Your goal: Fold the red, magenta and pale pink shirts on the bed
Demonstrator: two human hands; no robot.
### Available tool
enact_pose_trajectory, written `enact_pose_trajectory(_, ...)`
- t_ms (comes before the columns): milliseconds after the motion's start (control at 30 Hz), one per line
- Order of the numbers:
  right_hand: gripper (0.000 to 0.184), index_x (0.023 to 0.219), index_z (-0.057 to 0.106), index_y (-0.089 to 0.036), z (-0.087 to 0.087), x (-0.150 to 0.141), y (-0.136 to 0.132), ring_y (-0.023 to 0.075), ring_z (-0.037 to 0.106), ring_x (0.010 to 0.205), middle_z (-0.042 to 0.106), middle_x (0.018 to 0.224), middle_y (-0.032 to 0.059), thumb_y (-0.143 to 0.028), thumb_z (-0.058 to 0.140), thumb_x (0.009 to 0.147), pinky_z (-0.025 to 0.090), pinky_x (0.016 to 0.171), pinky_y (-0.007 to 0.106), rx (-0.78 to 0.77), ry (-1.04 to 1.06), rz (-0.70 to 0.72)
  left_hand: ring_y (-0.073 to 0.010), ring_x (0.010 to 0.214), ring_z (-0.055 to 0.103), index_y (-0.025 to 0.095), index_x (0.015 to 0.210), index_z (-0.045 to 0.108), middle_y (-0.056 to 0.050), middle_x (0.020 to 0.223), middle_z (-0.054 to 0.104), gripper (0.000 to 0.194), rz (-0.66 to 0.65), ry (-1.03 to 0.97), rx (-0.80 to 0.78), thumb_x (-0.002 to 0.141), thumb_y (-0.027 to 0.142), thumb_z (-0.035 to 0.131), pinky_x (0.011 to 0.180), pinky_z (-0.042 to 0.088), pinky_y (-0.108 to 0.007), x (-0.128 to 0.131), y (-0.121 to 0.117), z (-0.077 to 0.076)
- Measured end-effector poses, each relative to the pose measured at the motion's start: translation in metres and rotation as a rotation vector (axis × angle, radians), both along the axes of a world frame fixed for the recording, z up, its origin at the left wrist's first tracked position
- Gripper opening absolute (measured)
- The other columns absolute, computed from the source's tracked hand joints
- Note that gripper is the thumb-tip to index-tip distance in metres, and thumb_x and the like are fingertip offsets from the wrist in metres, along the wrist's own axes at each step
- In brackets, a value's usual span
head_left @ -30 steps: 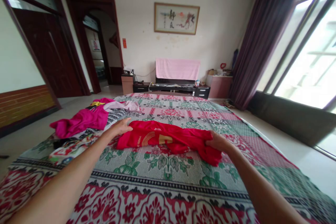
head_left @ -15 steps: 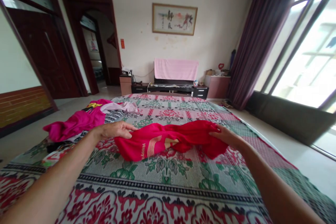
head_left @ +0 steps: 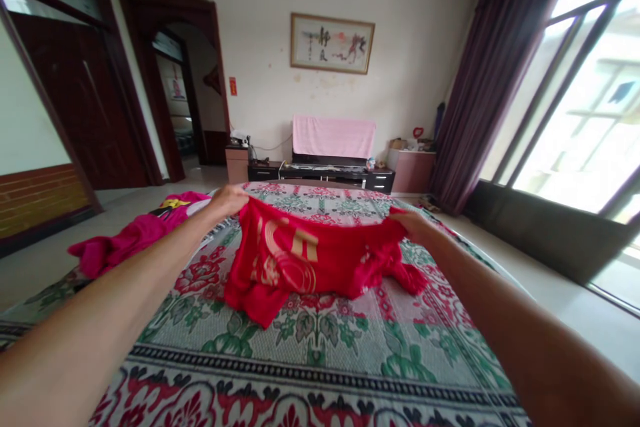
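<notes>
A red garment with gold print (head_left: 340, 257), its kind hard to make out, is stretched between my two hands. My left hand (head_left: 230, 201) is closed on its upper left corner. At the upper right, my right hand (head_left: 411, 223) grips the cloth between thumb and fingers. The top edge is lifted and sags a little in the middle, while the lower folds hang onto the patterned bedspread (head_left: 320, 327). Some of the cloth on the right is bunched up.
Left of my left forearm lies a heap of clothes with a magenta garment (head_left: 120, 247) on top. Beyond the bed stands a low black cabinet (head_left: 380, 181) below a pink cloth (head_left: 334, 137). A purple curtain (head_left: 493, 80) hangs beside the window.
Both hands have risen and moved away from me, lifting the red garment's top edge. Its cloth has opened out from a narrow bunch, and more gold print shows.
</notes>
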State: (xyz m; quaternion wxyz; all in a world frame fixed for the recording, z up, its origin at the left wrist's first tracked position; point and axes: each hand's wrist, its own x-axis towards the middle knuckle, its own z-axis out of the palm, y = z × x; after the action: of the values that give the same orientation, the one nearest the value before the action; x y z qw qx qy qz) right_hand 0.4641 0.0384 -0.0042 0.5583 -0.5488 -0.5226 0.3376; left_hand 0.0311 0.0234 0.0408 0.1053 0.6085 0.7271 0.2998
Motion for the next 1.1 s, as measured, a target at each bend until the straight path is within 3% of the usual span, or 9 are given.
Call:
enact_pose_trajectory(67,0.021,0.093,0.058,-0.021,0.054,-0.006,0.036,0.0086,0.055,0.051,0.054,0.058,-0.0078,-0.016,0.064,0.073,0.050,0.050,0.018,0.176,0.112,-0.095,-0.0202,0.091,0.063,0.014,0.105,0.068,-0.008,0.093,0.070,0.033,0.227,-0.046,0.440,0.086,0.021,0.043,0.080,0.045,-0.029,0.006,0.018,0.038)
enact_pose_trajectory(133,0.028,0.097,0.056,-0.022,0.115,-0.005,0.061,0.0079,0.056,0.055,0.055,0.064,-0.0085,-0.013,0.064,0.071,0.051,0.052,0.018,0.567,0.391,-0.152,-0.0175,0.100,0.060,0.013,0.113,0.064,-0.008,0.107,0.069,0.036,0.283,-0.126,0.838,0.090,0.021,0.038,0.090,0.042,-0.029,0.005,0.028,0.074)
enact_pose_trajectory(233,0.038,0.103,0.056,-0.024,0.182,0.005,0.069,0.0071,0.057,0.059,0.057,0.070,-0.0081,-0.006,0.061,0.070,0.052,0.058,0.018,0.801,0.543,-0.067,-0.0133,0.102,0.057,0.010,0.117,0.061,-0.005,0.112,0.067,0.035,0.204,-0.184,1.001,0.093,0.022,0.038,0.092,0.039,-0.027,0.001,0.027,0.101)
enact_pose_trajectory(300,0.042,0.105,0.056,-0.024,0.193,0.011,0.060,0.0069,0.058,0.061,0.058,0.071,-0.0077,-0.003,0.058,0.069,0.053,0.061,0.019,0.820,0.576,-0.037,-0.0138,0.100,0.058,0.007,0.117,0.060,-0.004,0.109,0.067,0.037,0.167,-0.178,1.006,0.094,0.025,0.037,0.089,0.039,-0.027,0.000,0.023,0.096)
enact_pose_trajectory(400,0.040,0.106,0.058,-0.024,0.160,0.020,0.039,0.0091,0.062,0.068,0.063,0.076,-0.0054,-0.007,0.056,0.069,0.054,0.066,0.021,0.763,0.498,-0.014,-0.0161,0.096,0.061,0.009,0.111,0.065,-0.005,0.104,0.069,0.038,0.148,-0.163,1.011,0.091,0.028,0.040,0.085,0.043,-0.026,0.001,0.014,0.061)
enact_pose_trajectory(633,0.055,0.123,0.059,-0.018,-0.007,0.045,-0.008,0.0205,0.068,0.068,0.071,0.076,0.0038,-0.022,0.051,0.068,0.056,0.058,0.028,0.152,0.134,-0.147,-0.0214,0.095,0.065,0.020,0.100,0.070,-0.003,0.097,0.074,0.034,0.063,-0.080,0.574,0.082,0.035,0.046,0.084,0.048,-0.026,-0.012,-0.008,-0.072)
enact_pose_trajectory(767,0.057,0.124,0.059,-0.015,-0.074,0.055,-0.026,0.0213,0.068,0.063,0.070,0.067,0.0031,-0.021,0.050,0.068,0.055,0.054,0.028,-0.116,0.077,-0.235,-0.0229,0.090,0.068,0.022,0.097,0.072,-0.004,0.096,0.075,0.036,-0.023,0.025,0.373,0.080,0.037,0.044,0.081,0.050,-0.026,-0.017,-0.018,-0.137)
enact_pose_trajectory(900,0.049,0.119,0.061,-0.016,-0.098,0.060,-0.041,0.0216,0.070,0.066,0.072,0.069,0.0027,-0.022,0.056,0.071,0.058,0.060,0.030,-0.207,0.023,-0.148,-0.0255,0.091,0.069,0.023,0.096,0.073,-0.006,0.094,0.076,0.038,-0.061,0.116,0.269,0.079,0.039,0.043,0.080,0.050,-0.029,-0.022,-0.025,-0.167)
enact_pose_trajectory(1100,0.041,0.109,0.065,-0.018,-0.090,0.070,-0.062,0.0215,0.071,0.072,0.074,0.078,0.0056,-0.029,0.073,0.070,0.060,0.067,0.030,-0.390,-0.046,0.016,-0.0252,0.092,0.069,0.024,0.091,0.073,-0.005,0.095,0.076,0.035,-0.120,0.159,0.218,0.077,0.040,0.045,0.081,0.051,-0.029,-0.032,-0.032,-0.171)
